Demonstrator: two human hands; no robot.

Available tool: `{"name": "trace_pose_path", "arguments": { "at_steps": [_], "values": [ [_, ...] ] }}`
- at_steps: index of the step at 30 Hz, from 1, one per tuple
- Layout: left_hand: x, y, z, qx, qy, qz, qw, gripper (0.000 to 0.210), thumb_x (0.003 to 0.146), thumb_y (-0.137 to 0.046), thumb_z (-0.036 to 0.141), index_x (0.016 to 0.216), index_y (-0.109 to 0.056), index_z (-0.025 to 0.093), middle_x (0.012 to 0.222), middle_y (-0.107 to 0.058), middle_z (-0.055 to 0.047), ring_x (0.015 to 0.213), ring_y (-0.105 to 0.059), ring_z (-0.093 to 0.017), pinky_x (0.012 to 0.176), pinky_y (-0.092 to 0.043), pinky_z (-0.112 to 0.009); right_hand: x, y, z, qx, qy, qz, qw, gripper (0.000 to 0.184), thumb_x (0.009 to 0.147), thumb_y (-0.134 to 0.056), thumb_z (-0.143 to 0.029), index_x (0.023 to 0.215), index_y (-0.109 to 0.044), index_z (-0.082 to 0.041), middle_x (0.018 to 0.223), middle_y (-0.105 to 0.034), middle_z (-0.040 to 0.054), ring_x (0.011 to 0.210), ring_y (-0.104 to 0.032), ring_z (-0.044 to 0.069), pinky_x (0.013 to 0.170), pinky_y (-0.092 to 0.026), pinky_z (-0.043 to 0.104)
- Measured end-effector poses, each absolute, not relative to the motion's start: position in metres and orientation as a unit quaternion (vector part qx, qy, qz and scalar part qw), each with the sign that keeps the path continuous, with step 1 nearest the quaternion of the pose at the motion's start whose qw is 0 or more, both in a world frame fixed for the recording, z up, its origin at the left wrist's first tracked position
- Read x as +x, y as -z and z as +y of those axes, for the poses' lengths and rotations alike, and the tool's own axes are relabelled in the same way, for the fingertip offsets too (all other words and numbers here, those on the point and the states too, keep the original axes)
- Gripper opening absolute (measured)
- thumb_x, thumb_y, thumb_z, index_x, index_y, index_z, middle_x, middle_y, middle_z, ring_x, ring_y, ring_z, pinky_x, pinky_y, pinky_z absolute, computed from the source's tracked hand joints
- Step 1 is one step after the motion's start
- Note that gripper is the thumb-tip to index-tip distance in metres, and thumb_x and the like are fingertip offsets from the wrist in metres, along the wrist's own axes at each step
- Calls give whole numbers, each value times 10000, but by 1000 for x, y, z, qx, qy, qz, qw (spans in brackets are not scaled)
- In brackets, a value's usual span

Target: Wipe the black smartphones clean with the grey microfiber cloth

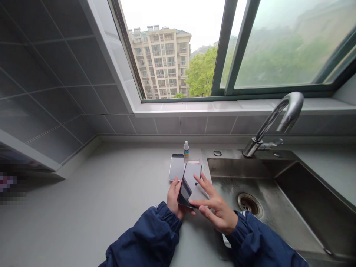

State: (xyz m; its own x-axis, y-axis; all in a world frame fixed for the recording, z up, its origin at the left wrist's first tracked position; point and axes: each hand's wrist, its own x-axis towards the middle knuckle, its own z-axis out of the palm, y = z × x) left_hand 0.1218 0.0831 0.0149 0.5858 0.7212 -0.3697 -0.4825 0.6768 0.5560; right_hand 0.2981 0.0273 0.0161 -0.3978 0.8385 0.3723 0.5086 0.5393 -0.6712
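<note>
My left hand (174, 196) is closed around a phone (191, 176) with a dark, glossy screen, held tilted above the counter. Over the lower right of that screen lies a pale, thin piece, apparently a wiping cloth (198, 193). My right hand (217, 207) presses on it with spread fingers; its thumb is apart from the others. Behind the held phone, a second phone or flat panel (176, 167) with a pale border lies on the counter. A small white-capped bottle (186, 149) stands just beyond it. Partly hidden by the held phone is a flat clear item (194, 161).
To the right is a steel sink (267, 196) with a drain (249, 205) and a chrome tap (274, 122). The grey counter (111, 193) extends left to a tiled wall. A window (178, 100) with a sill runs along the back.
</note>
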Motion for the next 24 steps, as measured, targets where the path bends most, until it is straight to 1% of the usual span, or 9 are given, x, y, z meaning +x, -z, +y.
{"name": "trace_pose_path", "arguments": {
  "at_steps": [2,4,8,10,13,15,19,21,24],
  "values": [
    [121,-12,84,204,-340,265,879,760,882,-378,672,1463,-373,182,1076,-686,-190,564,-683,-253,369,-513,-327,298,-13,28,-430,-214,-804,350,332,991,-430,-400,1195,-684,-339,1632,-75,-30,1497,-19,337,1157,-119,631],
    [121,-7,85,210,-328,229,892,732,897,-342,665,1467,-349,205,1033,-696,-180,598,-702,-293,381,-525,-352,299,-6,31,-460,-177,-798,345,353,997,-409,-405,1265,-633,-353,1633,-55,-21,1496,-28,346,1145,-128,652],
    [122,6,88,235,-272,156,920,677,906,-278,678,1407,-399,238,981,-699,-157,656,-717,-361,401,-534,-359,306,8,38,-552,-107,-751,345,418,1008,-344,-452,1388,-502,-378,1636,3,-15,1493,-7,364,1111,-150,698],
    [123,10,88,247,-242,127,930,679,907,-251,684,1407,-399,248,1060,-687,-176,658,-717,-368,399,-532,-356,310,9,42,-592,-87,-720,351,448,1012,-309,-475,1425,-449,-377,1636,42,-15,1491,7,370,1102,-162,705],
    [123,12,88,265,-208,118,934,710,908,-218,689,1454,-340,252,1224,-626,-240,663,-720,-362,391,-530,-344,313,7,44,-633,-64,-684,358,474,1015,-275,-481,1462,-389,-368,1631,99,-16,1489,29,375,1098,-168,708],
    [122,10,88,269,-197,120,935,725,909,-215,690,1468,-323,240,1271,-596,-260,674,-723,-354,394,-531,-332,314,5,43,-641,-48,-677,360,487,1013,-278,-486,1476,-365,-360,1629,120,-11,1486,45,385,1092,-159,720],
    [121,7,87,271,-200,118,934,710,916,-219,680,1468,-320,245,1260,-603,-257,670,-724,-346,393,-526,-319,312,1,41,-624,-21,-696,354,499,1005,-311,-482,1481,-363,-340,1628,127,15,1478,68,411,1068,-131,751],
    [121,7,87,272,-205,117,933,693,917,-219,678,1463,-315,261,1236,-617,-243,668,-722,-352,394,-528,-329,310,0,40,-616,-11,-706,350,486,1005,-323,-464,1472,-382,-341,1630,108,22,1477,56,417,1062,-122,758],
    [123,9,86,273,-214,128,929,686,916,-230,676,1465,-297,271,1126,-662,-198,657,-718,-362,394,-528,-341,307,-2,39,-608,-2,-713,350,490,1001,-352,-439,1476,-381,-319,1632,80,43,1479,24,420,1071,-117,753]
  ]
}}
